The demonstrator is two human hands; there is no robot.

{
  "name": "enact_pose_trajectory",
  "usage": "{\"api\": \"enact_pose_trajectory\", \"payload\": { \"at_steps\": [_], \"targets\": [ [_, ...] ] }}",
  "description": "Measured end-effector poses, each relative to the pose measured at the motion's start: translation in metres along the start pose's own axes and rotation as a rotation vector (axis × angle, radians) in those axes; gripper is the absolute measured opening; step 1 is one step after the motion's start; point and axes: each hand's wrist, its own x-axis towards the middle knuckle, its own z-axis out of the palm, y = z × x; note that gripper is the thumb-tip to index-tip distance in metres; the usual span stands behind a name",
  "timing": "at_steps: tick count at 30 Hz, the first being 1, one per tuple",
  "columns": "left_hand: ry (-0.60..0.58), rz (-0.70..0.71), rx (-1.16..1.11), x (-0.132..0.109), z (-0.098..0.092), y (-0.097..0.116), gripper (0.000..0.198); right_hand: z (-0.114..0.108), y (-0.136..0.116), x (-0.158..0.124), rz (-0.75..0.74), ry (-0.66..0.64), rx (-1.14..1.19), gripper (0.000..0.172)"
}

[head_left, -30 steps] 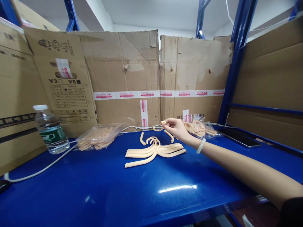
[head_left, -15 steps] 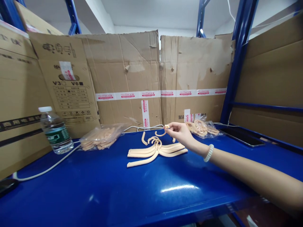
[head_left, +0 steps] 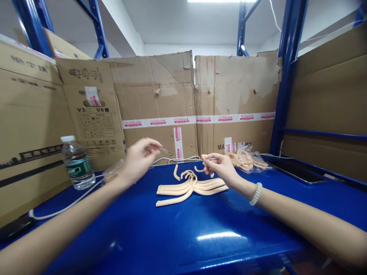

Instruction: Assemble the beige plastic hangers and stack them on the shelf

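Observation:
My right hand (head_left: 219, 167) pinches a small beige curved piece (head_left: 204, 157) between thumb and fingertips, above the blue table. In front of it lies a fan of long beige strips with hooked ends (head_left: 174, 188), their hooks gathered at the middle. A short bent beige piece (head_left: 177, 172) lies behind the fan, and a curved one (head_left: 197, 169) rests close to my right hand. Raised on the left, my left hand (head_left: 142, 158) has loosely curled fingers with a gap to the thumb, and nothing shows in it. It partly hides a clear plastic bag of beige pieces (head_left: 113, 172).
A water bottle (head_left: 78, 164) stands at left beside a white cable (head_left: 63, 206). At right lie another bag of beige parts (head_left: 245, 158) and a dark phone-like slab (head_left: 298, 171). Cardboard sheets (head_left: 155, 103) wall the back of the blue table (head_left: 137, 236).
My left hand has come into view from the left, in front of the plastic bag. My right hand still pinches the small piece, now held more upright. The view has shifted slightly.

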Motion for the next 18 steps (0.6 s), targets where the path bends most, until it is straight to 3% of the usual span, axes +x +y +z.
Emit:
{"api": "enact_pose_trajectory", "payload": {
  "at_steps": [2, 4, 5, 9, 13, 18],
  "targets": [
    [-0.189, 0.072, 0.069, -0.004, 0.019, -0.016, 0.011, 0.001, -0.001, -0.002, 0.007, -0.004, 0.015, 0.04],
    [-0.409, 0.163, 0.136, -0.007, 0.038, -0.036, 0.02, 0.001, -0.004, -0.004, 0.028, -0.012, 0.039, 0.038],
    [-0.45, 0.186, 0.142, -0.008, 0.046, -0.044, 0.022, 0.001, -0.005, -0.005, 0.041, -0.017, 0.052, 0.036],
    [-0.585, 0.266, 0.128, -0.011, 0.065, -0.063, 0.032, 0.002, -0.01, -0.01, 0.07, -0.046, 0.111, 0.027],
    [-0.717, 0.343, 0.114, -0.014, 0.076, -0.067, 0.024, 0.004, -0.013, -0.013, 0.125, -0.08, 0.194, 0.021],
    [-0.729, 0.331, 0.12, -0.014, 0.076, -0.07, 0.015, 0.009, -0.017, -0.02, 0.198, -0.096, 0.248, 0.028]
  ]
}}
